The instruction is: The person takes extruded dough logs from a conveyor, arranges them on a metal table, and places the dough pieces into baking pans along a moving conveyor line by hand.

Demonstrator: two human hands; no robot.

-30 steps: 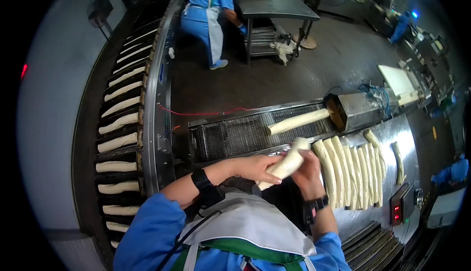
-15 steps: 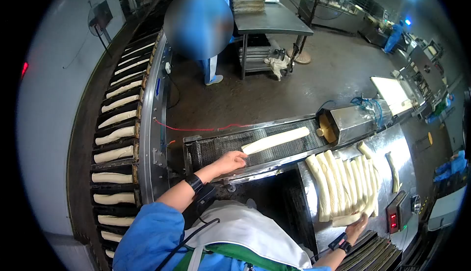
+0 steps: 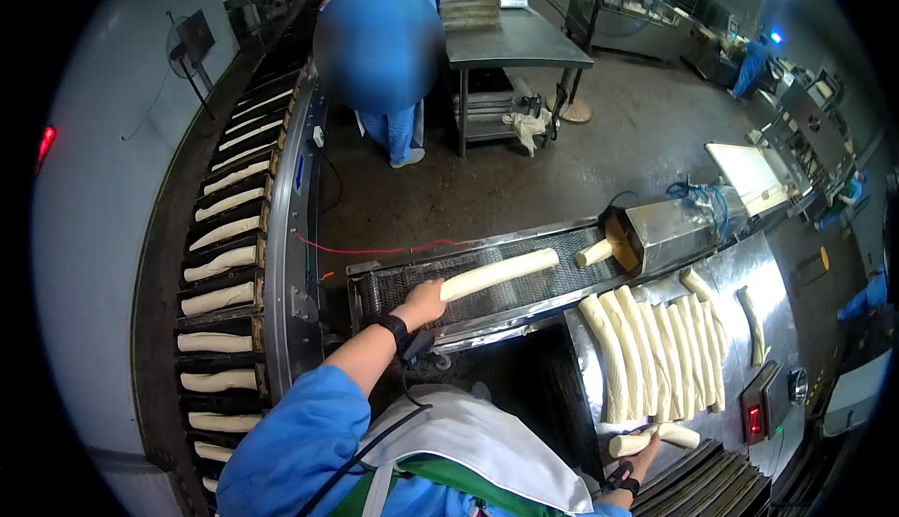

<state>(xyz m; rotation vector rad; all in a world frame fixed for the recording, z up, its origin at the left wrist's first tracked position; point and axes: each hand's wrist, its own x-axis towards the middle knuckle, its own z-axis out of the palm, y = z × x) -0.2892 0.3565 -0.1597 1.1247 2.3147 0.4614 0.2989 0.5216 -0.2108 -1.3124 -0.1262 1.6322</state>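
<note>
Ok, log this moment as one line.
left hand: at end of dough roll, belt | right hand: on second roll, table edge | table: rolls in row

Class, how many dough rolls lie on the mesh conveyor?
2: one dough roll at the left hand, another at the mouth of the metal housing; more may hide inside.

Dough roll (image 3: 501, 273) | pale, lengthwise on mesh belt (image 3: 393, 288) | second roll (image 3: 629, 444) | pale, gripped midway, near table (image 3: 749, 261) edge

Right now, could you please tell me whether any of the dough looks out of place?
One dough strip lies alone, to the right of the row of dough logs; it looks odd because those lie side by side.
</note>
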